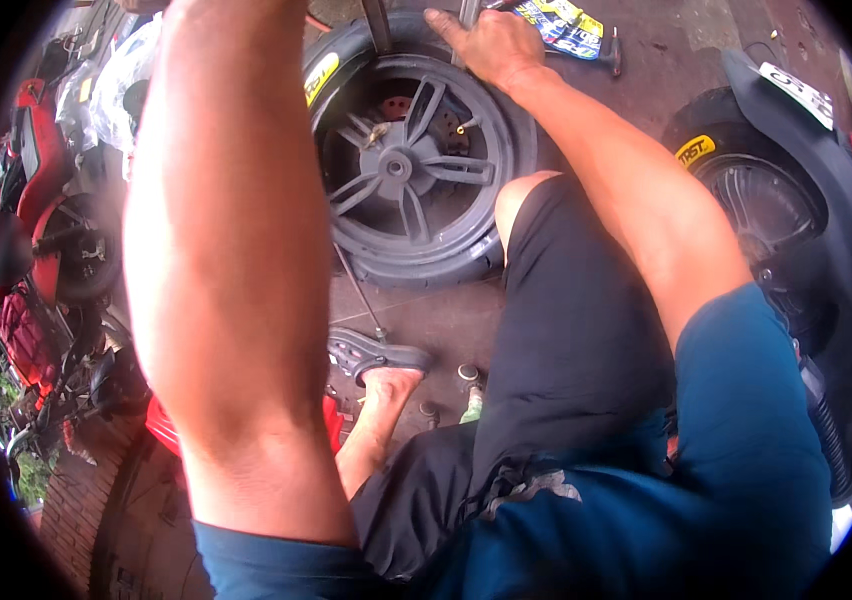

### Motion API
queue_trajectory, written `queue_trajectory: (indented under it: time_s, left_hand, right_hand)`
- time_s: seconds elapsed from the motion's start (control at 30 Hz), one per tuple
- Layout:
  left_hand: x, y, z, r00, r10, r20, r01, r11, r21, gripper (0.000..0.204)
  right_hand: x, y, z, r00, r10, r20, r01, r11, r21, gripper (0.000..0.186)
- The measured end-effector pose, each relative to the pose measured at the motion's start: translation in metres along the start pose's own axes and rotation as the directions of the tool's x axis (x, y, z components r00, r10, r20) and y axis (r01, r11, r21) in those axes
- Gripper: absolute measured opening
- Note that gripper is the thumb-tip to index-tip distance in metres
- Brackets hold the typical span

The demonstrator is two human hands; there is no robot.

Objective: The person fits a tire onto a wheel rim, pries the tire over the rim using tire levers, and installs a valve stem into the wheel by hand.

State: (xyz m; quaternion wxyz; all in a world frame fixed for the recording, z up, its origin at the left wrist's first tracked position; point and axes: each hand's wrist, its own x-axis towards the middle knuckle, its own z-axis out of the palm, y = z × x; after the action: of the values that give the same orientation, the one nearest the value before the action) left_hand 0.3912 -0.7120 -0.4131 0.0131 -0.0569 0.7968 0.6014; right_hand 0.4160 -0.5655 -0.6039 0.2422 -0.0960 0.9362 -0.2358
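From my distant seat, I judge the work on this wheel point(397, 167) to be partway along. It lies flat on the floor point(441, 315), with the person's knee point(516, 205) close against its right edge. The tyre point(421, 271) already sits around the rim point(428, 238), and along the near edge I see the two together with no tool between them. The far edge looks like the unfinished part: a left metal bar point(376, 22) reaches down to the tyre there, and a right metal bar point(469, 12) stands beside the right hand point(501, 45). That hand has its thumb stretched out to the left and its other fingers curled away from me, so I can't tell whether they close round the bar. Of the left hand point(141, 4) I get perhaps a sliver at the upper border, behind the big forearm, and I can't tell how its fingers stand. What is left, as I judge it, is settling that far stretch and getting both bars clear. A thin rod point(359, 290) slants from the wheel's near left edge toward the clog point(376, 352)
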Motion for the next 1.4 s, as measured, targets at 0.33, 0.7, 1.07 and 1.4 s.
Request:
queue_trajectory:
  time_s: [0.33, 0.7, 1.07, 1.4]
  left_hand:
    - [0.038, -0.037, 0.007, 0.957, 0.225, -0.182, -0.198, 0.968, 0.157, 0.026]
    - [0.026, -0.018, 0.009, 0.989, 0.004, -0.145, -0.03, 0.984, -0.178, 0.05]
    - [0.004, -0.015, 0.022, 0.996, -0.057, 0.072, 0.07, 0.98, -0.185, 0.033]
    - [0.0, -0.017, 0.039, 1.0, -0.003, -0.022, -0.001, 0.978, -0.209, 0.032]
  right_hand:
    - [0.003, 0.032, 0.024, 0.949, 0.224, -0.224, 0.008, 0.689, 0.725, 0.043]
    - [-0.047, 0.036, -0.017, 0.771, -0.557, -0.309, 0.635, 0.709, 0.307, 0.026]
    - [-0.013, 0.021, -0.034, 0.358, -0.922, 0.147, 0.928, 0.335, -0.161, 0.018]
    - [-0.056, 0.004, 0.03, 0.273, -0.899, 0.342, 0.959, 0.226, -0.169, 0.037]
